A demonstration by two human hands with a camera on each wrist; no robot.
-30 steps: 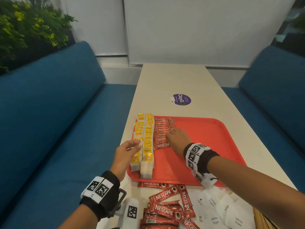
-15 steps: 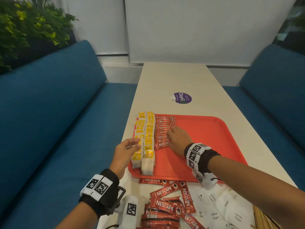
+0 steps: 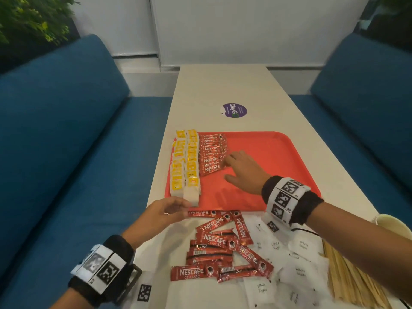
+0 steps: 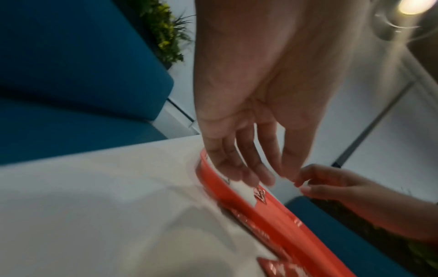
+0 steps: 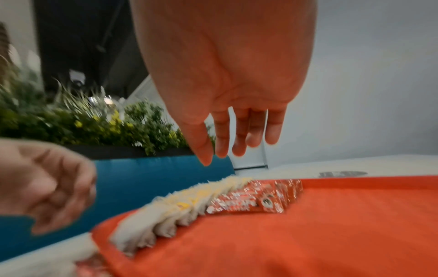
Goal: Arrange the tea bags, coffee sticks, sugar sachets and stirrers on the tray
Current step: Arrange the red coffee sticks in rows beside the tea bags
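We record the left hand (image 3: 160,216) at the near left corner of the red tray (image 3: 278,152), fingers extended and relaxed, grasping nothing; its fingertips reach the end of a single coffee stick (image 3: 204,213) lying on the counter (image 3: 211,85) against the tray's near rim, though we cannot tell whether they touch it. On the tray's left side we note two rows of tea bags (image 3: 186,166) with yellow tags, and just beside them a row of coffee sticks (image 3: 213,153). The right hand (image 3: 244,172) is over the tray, released, fingers straight, the fingertips at the right edge of that row. Off the tray, on the near counter, we find loose coffee sticks (image 3: 219,253), then white sugar sachets (image 3: 292,264), then wooden stirrers (image 3: 347,279) at far right.
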